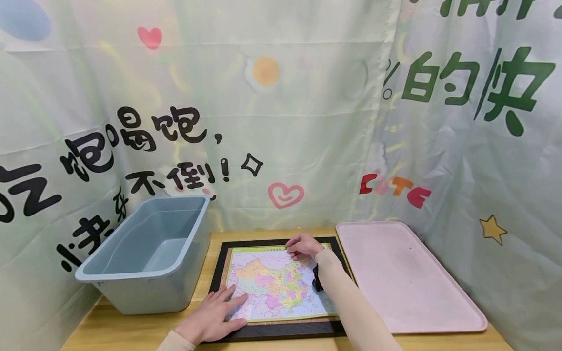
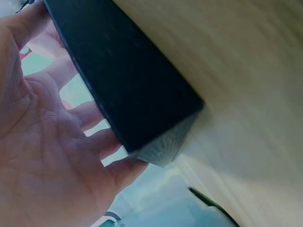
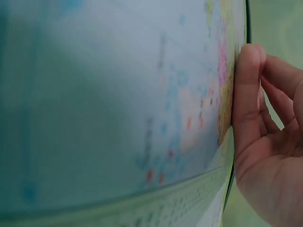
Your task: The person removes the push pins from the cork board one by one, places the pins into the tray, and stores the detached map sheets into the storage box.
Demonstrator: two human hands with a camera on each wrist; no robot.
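A colourful paper map (image 1: 268, 285) lies on a brown board (image 1: 298, 321) inside a black frame (image 1: 281, 332). My left hand (image 1: 212, 314) rests at the lower left corner of the frame, fingers spread, with the fingertips over the map. In the left wrist view the black frame (image 2: 128, 71) crosses in front of the fingers. Near the map's upper edge, right of its middle, is my right hand (image 1: 304, 246), fingers bent. The right wrist view shows the right hand's thumb and finger (image 3: 251, 61) together against the map (image 3: 199, 109); anything between their tips is hidden.
A blue-grey plastic tub (image 1: 184, 263) stands to the left on the wooden table (image 1: 114, 331). To the right lies a pale pink tray (image 1: 408, 278), close beside the frame. Printed cloth (image 1: 316, 161) hangs behind and at both sides.
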